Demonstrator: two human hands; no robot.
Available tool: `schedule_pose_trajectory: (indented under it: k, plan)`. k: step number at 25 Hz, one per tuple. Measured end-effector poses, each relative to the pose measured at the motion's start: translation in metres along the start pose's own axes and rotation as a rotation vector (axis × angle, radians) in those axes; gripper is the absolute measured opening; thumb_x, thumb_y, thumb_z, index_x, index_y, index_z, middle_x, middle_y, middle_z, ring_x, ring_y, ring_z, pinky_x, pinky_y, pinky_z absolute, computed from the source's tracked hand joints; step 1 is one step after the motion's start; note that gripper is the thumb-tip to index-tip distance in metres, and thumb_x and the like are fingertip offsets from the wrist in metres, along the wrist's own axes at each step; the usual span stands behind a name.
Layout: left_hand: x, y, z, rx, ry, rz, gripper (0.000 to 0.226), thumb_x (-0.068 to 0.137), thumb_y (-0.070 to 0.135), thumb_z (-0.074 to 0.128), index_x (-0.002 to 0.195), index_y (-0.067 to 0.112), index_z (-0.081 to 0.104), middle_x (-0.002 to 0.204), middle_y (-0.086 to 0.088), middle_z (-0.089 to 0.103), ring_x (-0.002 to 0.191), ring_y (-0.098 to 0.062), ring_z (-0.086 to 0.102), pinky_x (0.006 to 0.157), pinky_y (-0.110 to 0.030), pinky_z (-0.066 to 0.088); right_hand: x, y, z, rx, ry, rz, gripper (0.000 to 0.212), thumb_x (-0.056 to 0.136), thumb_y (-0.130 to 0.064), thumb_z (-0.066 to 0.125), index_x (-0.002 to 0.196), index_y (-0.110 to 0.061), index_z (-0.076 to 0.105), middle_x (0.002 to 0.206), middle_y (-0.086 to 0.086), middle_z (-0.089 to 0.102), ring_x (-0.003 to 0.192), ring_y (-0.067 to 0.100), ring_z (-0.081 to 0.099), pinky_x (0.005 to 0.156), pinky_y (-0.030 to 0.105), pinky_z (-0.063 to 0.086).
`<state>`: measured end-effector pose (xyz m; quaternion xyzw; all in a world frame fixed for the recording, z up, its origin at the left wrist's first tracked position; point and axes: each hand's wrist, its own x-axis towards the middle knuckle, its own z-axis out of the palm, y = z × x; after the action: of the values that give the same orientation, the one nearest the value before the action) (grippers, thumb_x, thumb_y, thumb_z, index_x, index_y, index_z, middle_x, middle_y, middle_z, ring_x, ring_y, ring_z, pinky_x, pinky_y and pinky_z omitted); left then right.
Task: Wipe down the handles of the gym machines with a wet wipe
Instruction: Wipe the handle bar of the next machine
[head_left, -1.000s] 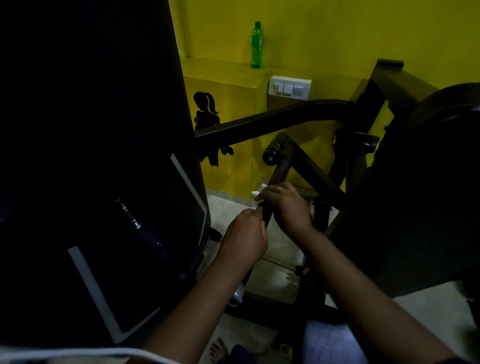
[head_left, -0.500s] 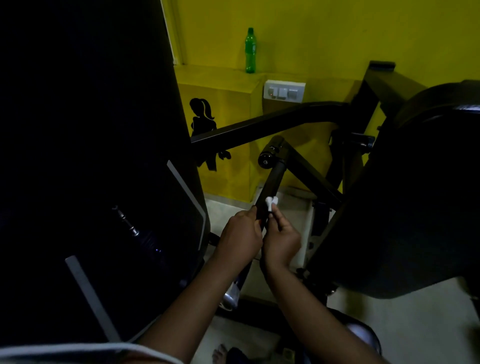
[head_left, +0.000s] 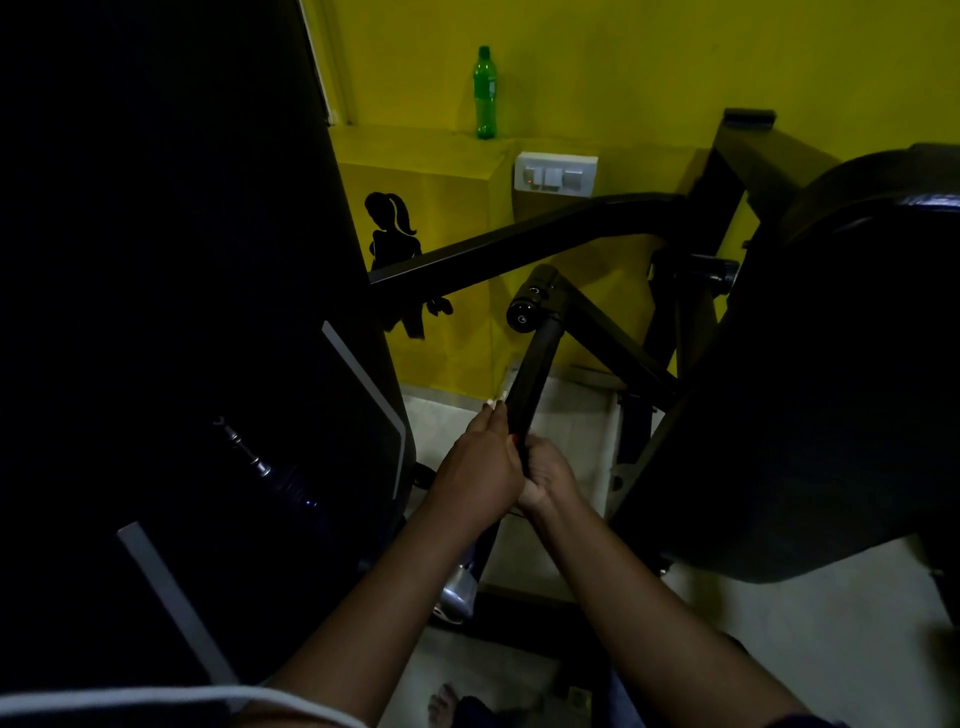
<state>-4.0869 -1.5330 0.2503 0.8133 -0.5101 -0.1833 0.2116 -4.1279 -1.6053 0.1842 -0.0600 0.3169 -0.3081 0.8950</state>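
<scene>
My left hand seems to pinch the wipe against the handle; my right hand curls round the handle just below, touching the left.

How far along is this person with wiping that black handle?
Done: nothing can be confirmed, since wiped and unwiped metal look alike in this dim view. In hand: the left hand holds the wet wipe against the lower part of the black handle, and the right hand grips it just below. Left: probably the upper stretch, up to the round end cap, plus any other handles.
</scene>
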Motion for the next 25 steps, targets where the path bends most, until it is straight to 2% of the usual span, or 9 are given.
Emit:
schedule_pose_trajectory:
  k: [2, 3, 8, 11, 15, 18, 20, 22, 25]
  plan:
    - [0.001, -0.003, 0.002, 0.0, 0.008, 0.022, 0.055, 0.103, 0.021, 0.03, 0.155, 0.015, 0.014, 0.159, -0.008, 0.02, 0.141, -0.024, 0.031, 0.112, -0.032, 0.028, 0.003, -0.008, 0.015, 0.027, 0.0, -0.04, 0.019, 0.101, -0.006, 0.042, 0.096, -0.001, 0.06, 0.062, 0.01, 0.067, 0.057, 0.016, 0.068, 0.056, 0.021, 0.056]
    - [0.001, -0.004, 0.002, -0.001, 0.015, 0.034, 0.055, 0.103, 0.022, 0.03, 0.155, 0.015, 0.013, 0.158, -0.009, 0.023, 0.139, -0.024, 0.034, 0.11, -0.033, 0.031, 0.006, -0.007, 0.019, 0.051, -0.02, -0.065, 0.012, 0.097, -0.005, 0.048, 0.098, -0.003, 0.06, 0.063, 0.008, 0.067, 0.056, 0.013, 0.068, 0.054, 0.021, 0.056]
    - [0.001, -0.008, 0.004, -0.005, -0.003, 0.019, 0.054, 0.102, 0.027, 0.032, 0.153, 0.016, 0.019, 0.158, -0.009, 0.024, 0.14, -0.024, 0.032, 0.113, -0.037, 0.031, 0.002, 0.006, -0.016, 0.068, -0.092, -0.127, 0.027, 0.088, -0.008, 0.053, 0.114, -0.004, 0.062, 0.099, 0.016, 0.069, 0.089, 0.024, 0.068, 0.093, 0.033, 0.05]
    - [0.001, -0.006, 0.002, -0.012, -0.016, 0.024, 0.056, 0.102, 0.027, 0.034, 0.154, 0.015, 0.017, 0.154, -0.011, 0.029, 0.135, -0.028, 0.038, 0.109, -0.039, 0.036, 0.017, -0.015, -0.009, -0.008, 0.069, -0.29, 0.023, 0.096, -0.001, 0.048, 0.113, -0.005, 0.064, 0.11, 0.019, 0.066, 0.099, 0.028, 0.065, 0.09, 0.035, 0.053]
    - [0.004, 0.001, 0.001, 0.042, -0.009, 0.015, 0.057, 0.102, 0.025, 0.033, 0.154, 0.012, 0.012, 0.149, -0.014, 0.034, 0.127, -0.03, 0.045, 0.099, -0.039, 0.042, 0.025, -0.031, 0.006, -0.481, 0.425, -0.638, 0.01, 0.089, -0.016, 0.067, 0.098, -0.019, 0.07, 0.105, 0.009, 0.072, 0.088, 0.018, 0.069, 0.071, 0.029, 0.057]
    - [0.01, 0.002, 0.003, 0.043, -0.021, 0.011, 0.059, 0.102, 0.025, 0.034, 0.154, 0.009, 0.009, 0.147, -0.016, 0.035, 0.125, -0.03, 0.047, 0.097, -0.038, 0.042, -0.009, -0.009, -0.01, -0.903, 0.392, -0.9, 0.018, 0.091, -0.017, 0.061, 0.1, -0.029, 0.072, 0.097, -0.011, 0.073, 0.085, 0.0, 0.067, 0.076, 0.02, 0.053]
    - [0.014, 0.003, 0.003, 0.036, -0.024, 0.016, 0.06, 0.103, 0.025, 0.034, 0.154, 0.008, 0.008, 0.146, -0.017, 0.036, 0.122, -0.03, 0.049, 0.095, -0.037, 0.042, -0.013, -0.01, -0.009, -1.02, 0.37, -1.021, 0.024, 0.091, -0.012, 0.059, 0.102, -0.026, 0.075, 0.095, -0.019, 0.071, 0.084, -0.008, 0.065, 0.075, 0.013, 0.05]
    - [0.017, 0.005, 0.002, 0.047, -0.027, 0.008, 0.06, 0.103, 0.025, 0.032, 0.154, 0.006, 0.007, 0.145, -0.018, 0.036, 0.119, -0.031, 0.05, 0.088, -0.035, 0.041, 0.002, -0.029, 0.007, -1.071, 0.372, -1.098, 0.026, 0.09, -0.008, 0.059, 0.103, -0.021, 0.076, 0.099, -0.012, 0.073, 0.084, -0.008, 0.063, 0.071, 0.008, 0.045]
    - [0.019, 0.006, 0.001, 0.031, -0.044, -0.01, 0.059, 0.104, 0.025, 0.032, 0.154, 0.006, 0.006, 0.143, -0.019, 0.037, 0.115, -0.031, 0.051, 0.077, -0.029, 0.035, 0.016, -0.053, 0.025, -1.212, 0.404, -1.185, 0.025, 0.086, -0.001, 0.061, 0.102, -0.013, 0.076, 0.098, 0.007, 0.074, 0.086, 0.015, 0.068, 0.064, 0.001, 0.036]
